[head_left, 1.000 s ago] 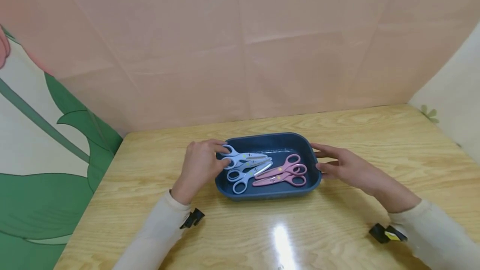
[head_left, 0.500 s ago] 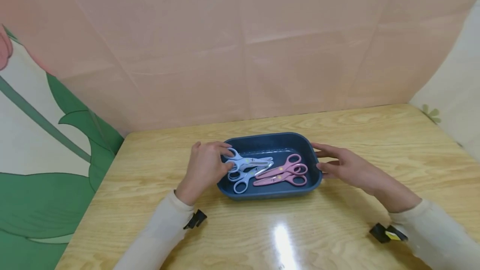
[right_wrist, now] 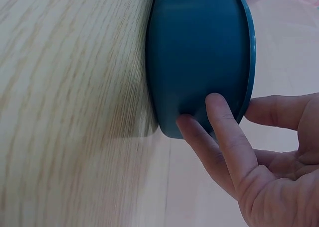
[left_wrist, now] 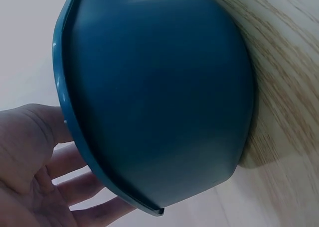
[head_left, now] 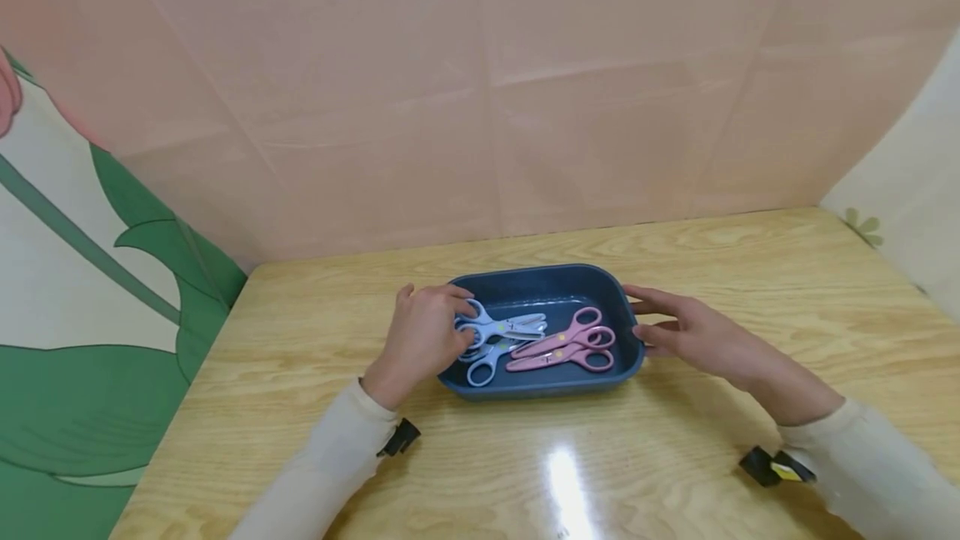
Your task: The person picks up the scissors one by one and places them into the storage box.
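In the head view a dark blue rectangular tray [head_left: 540,392] stands on the wooden table. Inside it, light blue scissors [head_left: 497,328] lie in an overlapping pile at the left. Pink scissors [head_left: 558,342] lie at the right. My left hand [head_left: 426,332] reaches over the tray's left end and pinches the handle loops of the top blue scissors; its fingertips hide part of them. At the other end my right hand [head_left: 686,333] holds the tray, a digit at the rim and fingertips [right_wrist: 218,102] against the outer wall. The left wrist view shows the tray's outer wall, not the scissors.
Wood-grain tabletop [head_left: 480,473] surrounds the tray, with a bright light reflection in front. A pinkish sheet [head_left: 480,107] hangs behind the table. A leaf-patterned surface [head_left: 135,290] is at the left, and a pale wall [head_left: 915,182] at the right.
My left hand has moved to the right with the top blue scissors, which now cover more of the blue scissors below. The right hand and the tray are nearly still.
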The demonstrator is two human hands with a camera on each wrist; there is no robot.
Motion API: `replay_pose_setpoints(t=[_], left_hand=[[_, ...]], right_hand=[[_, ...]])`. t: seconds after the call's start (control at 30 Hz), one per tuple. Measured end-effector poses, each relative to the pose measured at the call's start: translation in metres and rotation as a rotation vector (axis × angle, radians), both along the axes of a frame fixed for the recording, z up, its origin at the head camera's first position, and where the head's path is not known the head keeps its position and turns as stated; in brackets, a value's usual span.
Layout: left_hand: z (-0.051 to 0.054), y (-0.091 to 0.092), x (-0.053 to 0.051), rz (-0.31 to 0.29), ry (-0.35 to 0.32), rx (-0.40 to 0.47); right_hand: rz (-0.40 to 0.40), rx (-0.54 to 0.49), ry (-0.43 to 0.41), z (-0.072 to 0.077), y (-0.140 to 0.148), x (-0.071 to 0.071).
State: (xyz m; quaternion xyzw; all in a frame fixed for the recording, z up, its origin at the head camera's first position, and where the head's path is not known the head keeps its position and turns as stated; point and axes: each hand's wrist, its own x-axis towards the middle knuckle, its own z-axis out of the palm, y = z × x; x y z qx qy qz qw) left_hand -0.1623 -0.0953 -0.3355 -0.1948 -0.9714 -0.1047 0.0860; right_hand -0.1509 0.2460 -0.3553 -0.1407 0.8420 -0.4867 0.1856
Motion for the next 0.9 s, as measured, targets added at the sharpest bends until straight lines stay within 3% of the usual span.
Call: replay_pose_setpoints(t=[0.5,0.9], left_hand=[[-0.003,0.002,0.002,-0.033,0.033,0.053],[-0.005,0.014,-0.001,0.037,0.026,0.036]], right_hand=[[0.012,0.009,0.008,0.001,-0.001,0.001],[0.006,0.012,0.003,0.002,-0.001,0.001]])
